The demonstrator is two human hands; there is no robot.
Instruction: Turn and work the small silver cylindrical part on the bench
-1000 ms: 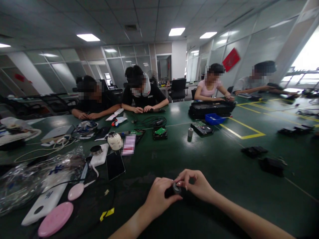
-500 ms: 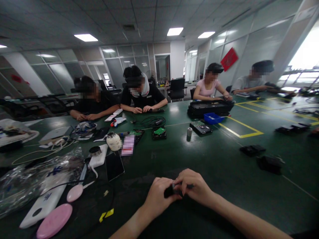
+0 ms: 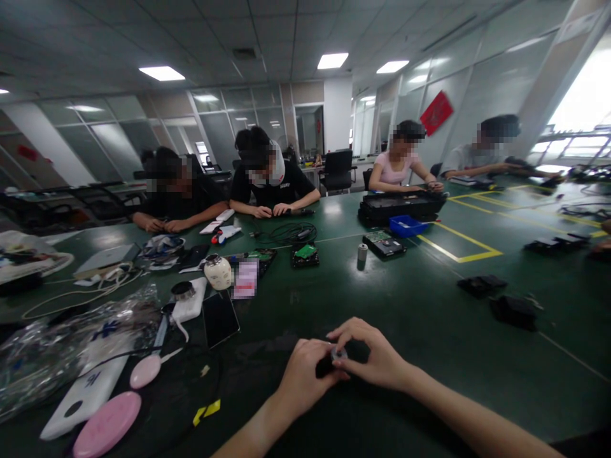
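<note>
Low in the middle of the green table (image 3: 420,331), both my hands meet over a small black object (image 3: 326,367) with a round silvery part (image 3: 339,353) on top. My left hand (image 3: 303,378) is closed around the black object from the left. My right hand (image 3: 375,356) curls over it from the right, its fingertips pinched at the silvery part. What the object is I cannot make out.
A black phone (image 3: 220,317), a white power strip (image 3: 188,302), pink discs (image 3: 107,424) and a plastic bag (image 3: 67,340) lie to my left. Black parts (image 3: 513,312) lie at the right. Several people sit across the table with circuit boards, cables and a blue tray (image 3: 405,226).
My right fingers shifted on the object, closing over it and then lifting so the silvery part shows again. My left hand stayed put. The view drifted slightly.
</note>
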